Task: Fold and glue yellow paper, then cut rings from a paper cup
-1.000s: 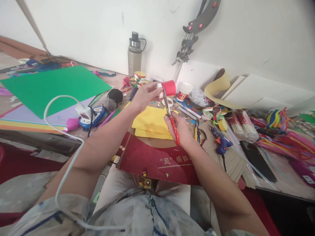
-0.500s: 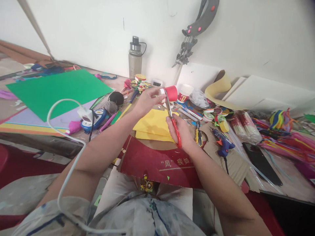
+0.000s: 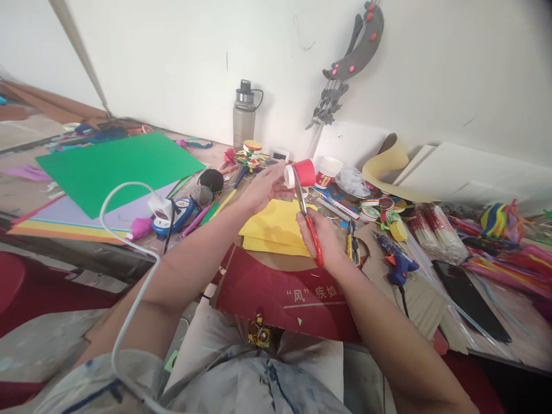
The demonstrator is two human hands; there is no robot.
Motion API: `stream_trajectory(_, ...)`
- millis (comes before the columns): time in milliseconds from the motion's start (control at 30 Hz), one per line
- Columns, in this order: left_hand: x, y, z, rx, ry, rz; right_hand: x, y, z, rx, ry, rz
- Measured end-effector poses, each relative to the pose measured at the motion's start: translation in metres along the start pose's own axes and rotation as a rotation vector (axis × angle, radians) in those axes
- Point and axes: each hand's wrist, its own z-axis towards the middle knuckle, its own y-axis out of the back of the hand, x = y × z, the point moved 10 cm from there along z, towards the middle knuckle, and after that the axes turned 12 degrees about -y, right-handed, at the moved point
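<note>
My left hand (image 3: 268,185) holds a small red paper cup (image 3: 305,172) on its side by its white end, fingers reaching along it. My right hand (image 3: 321,234) is closed around the red handles of a pair of scissors (image 3: 301,197). Their blades point up and lie across the cup, where red meets white; whether they bite into it I cannot tell. Yellow sheets (image 3: 276,226) lie below both hands on a dark red board (image 3: 284,290) with Chinese lettering. A stack of paper cups (image 3: 326,172) stands just right of the held cup.
On the right lie a blue glue gun (image 3: 399,265), a yellow utility knife (image 3: 353,246), a black phone (image 3: 470,299) and pipe cleaners (image 3: 526,253). A grey bottle (image 3: 244,118) stands at the wall. Left are a green sheet (image 3: 121,167) and a power strip (image 3: 175,217) with a white cable.
The whole view has shifted slightly, so things sit a little lower and further right. My left fingers have loosened and stretched out at the cup's white end. The scissors stay across the cup.
</note>
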Motion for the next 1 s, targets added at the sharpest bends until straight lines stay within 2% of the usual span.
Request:
stream_trajectory(67, 0.001, -0.002, -0.001, 0.013, 0.035, -0.006, -0.004, -0.005, 0.001, 0.043, -0.032, 0.040)
stream_trajectory(200, -0.001, -0.006, -0.001, 0.036, 0.018, -0.038, -0.015, -0.015, 0.002, 0.121, -0.101, 0.149)
stream_trajectory(300, -0.002, -0.008, -0.001, 0.040, 0.001, -0.057, -0.014, -0.013, 0.003, 0.093, -0.086, 0.144)
stream_trajectory(533, -0.002, -0.007, -0.002, 0.020, 0.000, -0.070, 0.002, -0.001, 0.000, -0.009, -0.016, -0.034)
stream_trajectory(1000, -0.007, -0.008, -0.001, 0.047, -0.021, -0.044, -0.001, -0.003, 0.000, 0.010, -0.028, -0.061)
